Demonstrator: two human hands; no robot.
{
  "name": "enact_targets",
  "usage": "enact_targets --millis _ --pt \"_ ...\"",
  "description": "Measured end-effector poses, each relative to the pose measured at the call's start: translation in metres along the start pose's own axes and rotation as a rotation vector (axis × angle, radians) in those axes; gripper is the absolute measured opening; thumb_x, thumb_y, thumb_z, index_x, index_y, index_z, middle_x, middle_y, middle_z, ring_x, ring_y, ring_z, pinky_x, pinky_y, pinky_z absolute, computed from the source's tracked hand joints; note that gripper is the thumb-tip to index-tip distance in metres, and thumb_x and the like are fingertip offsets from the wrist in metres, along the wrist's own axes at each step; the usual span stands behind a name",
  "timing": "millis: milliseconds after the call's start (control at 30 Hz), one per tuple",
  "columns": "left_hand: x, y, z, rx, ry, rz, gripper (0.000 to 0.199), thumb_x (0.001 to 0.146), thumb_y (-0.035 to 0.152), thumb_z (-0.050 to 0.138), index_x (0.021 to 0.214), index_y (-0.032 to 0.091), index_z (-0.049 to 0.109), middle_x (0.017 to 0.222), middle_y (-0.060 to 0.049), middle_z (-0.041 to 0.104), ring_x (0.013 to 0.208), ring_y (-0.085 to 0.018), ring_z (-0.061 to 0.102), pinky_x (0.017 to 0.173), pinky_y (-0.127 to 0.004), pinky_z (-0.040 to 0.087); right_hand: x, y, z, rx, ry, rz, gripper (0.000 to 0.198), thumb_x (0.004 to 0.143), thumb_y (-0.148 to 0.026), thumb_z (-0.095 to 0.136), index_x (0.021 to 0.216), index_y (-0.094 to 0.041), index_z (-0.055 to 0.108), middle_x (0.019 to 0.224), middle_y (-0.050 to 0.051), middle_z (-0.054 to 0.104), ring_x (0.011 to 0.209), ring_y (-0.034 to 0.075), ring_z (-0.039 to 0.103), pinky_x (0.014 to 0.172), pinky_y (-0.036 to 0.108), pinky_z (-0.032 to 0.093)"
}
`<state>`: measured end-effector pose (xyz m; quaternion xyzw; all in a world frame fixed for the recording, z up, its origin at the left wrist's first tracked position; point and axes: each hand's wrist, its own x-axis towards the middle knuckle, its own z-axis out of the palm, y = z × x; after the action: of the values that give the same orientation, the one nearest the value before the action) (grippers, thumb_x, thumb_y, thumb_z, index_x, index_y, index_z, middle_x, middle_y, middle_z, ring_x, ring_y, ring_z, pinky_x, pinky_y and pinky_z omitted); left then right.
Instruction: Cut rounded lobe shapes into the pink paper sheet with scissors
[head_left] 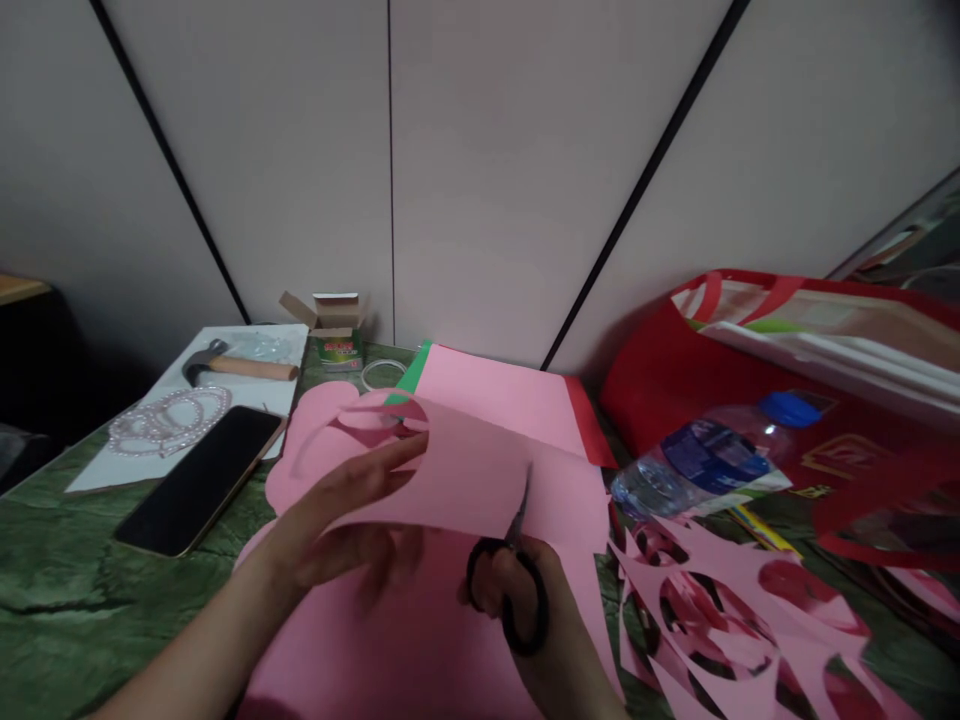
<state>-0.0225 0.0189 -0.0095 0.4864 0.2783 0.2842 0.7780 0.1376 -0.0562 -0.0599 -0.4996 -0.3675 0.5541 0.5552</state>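
Observation:
My right hand (559, 600) has its fingers through the black handles of a pair of scissors (519, 520). The blades point up and away, against the right part of a curved pink paper sheet (472, 470). At that sheet's left side is my left hand (349, 510), with some fingers over the paper and others beneath it, partly blurred. The sheet has a rounded cut-out on its left, where a strip of paper curls. Below both hands lies a larger pink sheet (420, 630). Several rounded pink paper pieces (304, 440) are stacked at the left.
On the left are a black phone (199, 480), a bead string (169, 420), a hammer (247, 368) and a small open box (337, 340). To the right are a water bottle (697, 460), a red bag (675, 370) and pink paper scraps with holes (735, 620). A wall panel (480, 200) stands behind.

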Motion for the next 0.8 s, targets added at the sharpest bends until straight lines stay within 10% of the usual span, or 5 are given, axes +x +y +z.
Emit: enact_targets --millis 167,400,800 --pt "0.005 -0.021 0.031 0.188 0.022 0.045 0.019 0.049 0.007 0.067 0.061 0.018 0.058 0.057 0.004 0.056 0.058 -0.012 0.053 0.056 -0.023 0.041 -0.001 0.000 0.003 -0.070 0.029 -0.007 0.021 0.069 -0.037 0.059 0.061 -0.018 0.052 0.054 -0.001 0.053 0.051 0.014 0.049 0.049 0.026 0.040" --pt "0.011 -0.038 0.037 -0.035 0.584 0.048 0.027 0.073 0.041 0.052 0.058 0.019 0.052 0.039 0.006 0.045 0.042 -0.013 0.046 0.046 -0.027 0.039 0.002 0.004 0.003 -0.093 -0.010 0.083 0.023 0.062 -0.024 0.067 0.079 -0.015 0.054 0.055 -0.004 0.053 0.047 0.011 0.046 0.044 0.022 0.035" --pt "0.003 -0.019 0.047 0.305 0.763 -0.161 0.032 0.073 0.050 0.050 0.077 0.019 0.060 0.078 -0.005 0.070 0.081 -0.025 0.063 0.069 -0.031 0.051 -0.003 -0.003 0.011 0.165 -0.230 0.120 0.034 0.071 -0.043 0.062 0.085 -0.014 0.052 0.056 -0.003 0.051 0.054 0.013 0.050 0.064 0.032 0.044"
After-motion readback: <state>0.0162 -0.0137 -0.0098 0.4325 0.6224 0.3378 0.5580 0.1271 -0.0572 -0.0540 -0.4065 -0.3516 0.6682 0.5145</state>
